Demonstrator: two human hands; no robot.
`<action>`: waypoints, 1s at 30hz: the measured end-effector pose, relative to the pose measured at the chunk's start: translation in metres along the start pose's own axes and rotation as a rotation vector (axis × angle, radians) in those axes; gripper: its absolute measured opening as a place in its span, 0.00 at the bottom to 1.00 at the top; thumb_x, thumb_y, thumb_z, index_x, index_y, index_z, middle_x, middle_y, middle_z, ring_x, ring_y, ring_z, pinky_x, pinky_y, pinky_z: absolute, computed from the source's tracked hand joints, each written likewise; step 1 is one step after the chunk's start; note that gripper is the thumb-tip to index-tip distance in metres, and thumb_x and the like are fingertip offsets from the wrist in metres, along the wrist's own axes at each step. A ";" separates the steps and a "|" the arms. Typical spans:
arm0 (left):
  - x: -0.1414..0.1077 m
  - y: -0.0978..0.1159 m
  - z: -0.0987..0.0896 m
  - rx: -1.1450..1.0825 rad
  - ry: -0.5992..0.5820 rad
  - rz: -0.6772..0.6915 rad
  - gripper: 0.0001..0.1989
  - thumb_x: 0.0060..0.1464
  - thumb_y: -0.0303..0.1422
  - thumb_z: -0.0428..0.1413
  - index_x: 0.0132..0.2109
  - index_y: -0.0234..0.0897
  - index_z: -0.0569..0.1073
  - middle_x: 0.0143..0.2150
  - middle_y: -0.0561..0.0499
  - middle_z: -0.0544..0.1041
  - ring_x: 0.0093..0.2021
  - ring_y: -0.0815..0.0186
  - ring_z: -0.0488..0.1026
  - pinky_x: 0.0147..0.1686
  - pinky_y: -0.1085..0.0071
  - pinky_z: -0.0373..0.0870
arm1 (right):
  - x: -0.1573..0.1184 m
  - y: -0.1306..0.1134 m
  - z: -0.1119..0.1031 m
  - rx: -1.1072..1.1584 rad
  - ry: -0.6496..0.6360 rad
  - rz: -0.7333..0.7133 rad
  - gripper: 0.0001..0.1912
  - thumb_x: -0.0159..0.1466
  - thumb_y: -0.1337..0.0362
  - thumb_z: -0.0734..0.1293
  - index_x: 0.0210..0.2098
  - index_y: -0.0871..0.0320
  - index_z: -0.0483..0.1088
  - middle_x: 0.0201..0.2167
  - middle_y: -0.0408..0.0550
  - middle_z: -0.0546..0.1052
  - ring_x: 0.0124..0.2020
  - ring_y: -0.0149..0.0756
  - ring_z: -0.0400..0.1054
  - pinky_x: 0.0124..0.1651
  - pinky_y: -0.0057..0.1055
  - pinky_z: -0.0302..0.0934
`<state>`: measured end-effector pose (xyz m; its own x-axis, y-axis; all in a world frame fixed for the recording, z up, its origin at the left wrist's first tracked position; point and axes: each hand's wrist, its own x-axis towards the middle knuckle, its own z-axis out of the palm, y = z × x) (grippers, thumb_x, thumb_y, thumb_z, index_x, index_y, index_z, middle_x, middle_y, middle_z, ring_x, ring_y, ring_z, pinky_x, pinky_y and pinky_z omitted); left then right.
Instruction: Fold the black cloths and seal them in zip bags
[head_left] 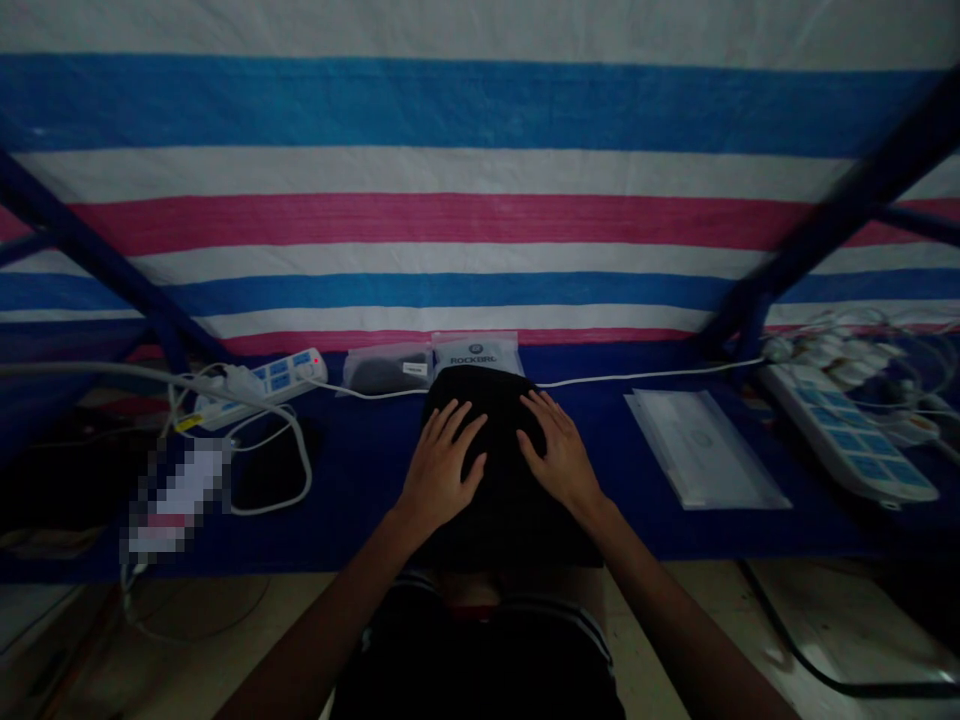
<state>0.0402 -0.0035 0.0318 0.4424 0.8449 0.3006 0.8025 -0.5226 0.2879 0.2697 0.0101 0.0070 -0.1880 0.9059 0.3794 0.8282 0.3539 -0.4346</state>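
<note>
A black, soft-looking item (495, 480), perhaps a fabric bag, lies at the near edge of the blue shelf; its exact kind is too dark to make out. My left hand (445, 468) rests flat on its left side, fingers spread and pointing away from me. On its right side lies my right hand (559, 448), also flat with fingers apart. Just behind the item are a clear pouch with something dark and a white label (390, 370) and a clear plastic bag with printed lettering (480, 352).
A white power strip (259, 385) with cables sits at the left, near a blurred-out item (180, 495). Flat clear plastic bags (709, 450) lie to the right. Beyond them is a larger power strip (847, 435) with tangled cords. A striped tarp (480, 220) hangs behind.
</note>
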 end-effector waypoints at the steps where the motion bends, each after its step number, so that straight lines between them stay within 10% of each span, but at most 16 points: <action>1: -0.012 0.003 -0.002 0.005 -0.024 -0.003 0.27 0.69 0.36 0.50 0.73 0.42 0.62 0.77 0.45 0.58 0.78 0.53 0.49 0.75 0.46 0.51 | -0.010 -0.003 -0.003 -0.007 -0.024 0.004 0.31 0.75 0.55 0.58 0.74 0.57 0.57 0.72 0.56 0.65 0.75 0.47 0.53 0.74 0.52 0.52; 8: -0.067 -0.004 0.013 0.108 -0.131 -0.035 0.38 0.68 0.47 0.52 0.78 0.45 0.48 0.81 0.42 0.45 0.79 0.44 0.42 0.72 0.41 0.54 | -0.072 -0.025 0.004 -0.202 -0.184 0.011 0.42 0.74 0.44 0.58 0.78 0.59 0.44 0.77 0.56 0.52 0.78 0.52 0.42 0.76 0.56 0.44; 30: -0.055 -0.026 0.013 0.146 -0.165 -0.014 0.57 0.56 0.64 0.56 0.78 0.38 0.44 0.79 0.36 0.48 0.79 0.43 0.42 0.74 0.39 0.44 | -0.065 -0.003 0.007 -0.314 -0.154 0.037 0.49 0.72 0.36 0.55 0.78 0.63 0.42 0.77 0.62 0.52 0.79 0.54 0.40 0.76 0.60 0.38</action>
<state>0.0000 -0.0351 -0.0046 0.4812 0.8652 0.1409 0.8529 -0.4992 0.1528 0.2755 -0.0481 -0.0215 -0.2125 0.9496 0.2304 0.9533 0.2532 -0.1644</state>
